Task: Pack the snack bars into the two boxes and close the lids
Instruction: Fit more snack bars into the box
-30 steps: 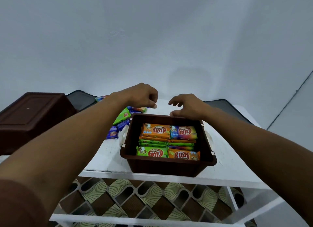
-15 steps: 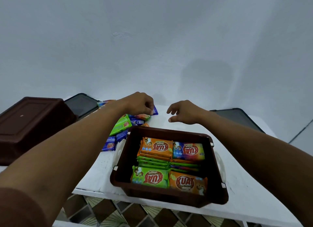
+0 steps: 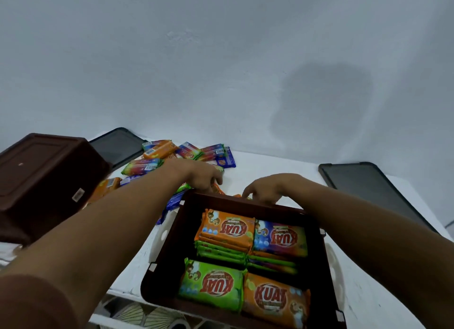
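Whereas half a second ago both hands hovered above the table beyond the box, the left hand [image 3: 204, 179] is now lower, its fingers curled down onto the loose snack bars [image 3: 186, 152] just behind the far left corner of the open brown box [image 3: 169, 255]. The right hand [image 3: 264, 190] has dropped to that box's far rim, fingers spread and bent downward. The rim hides its fingertips, and I cannot tell whether either hand actually has hold of a bar. The box itself now lies nearer the bottom of the view, holding packed bars [image 3: 227, 228] in orange, green and blue wrappers, laid flat in four stacks. The left forearm [image 3: 122, 218] crosses in front of part of the loose pile, which spreads back toward the wall. A second brown box [image 3: 41, 176] stands at the far left, with a dark lid [image 3: 118, 147] just behind it, while the other dark lid [image 3: 368, 188] lies well apart on the right. Everything rests on a white table [image 3: 270, 164] set against a pale wall [image 3: 221, 70] bearing a soft shadow; patterned floor [image 3: 137, 314] shows below the table's near edge.
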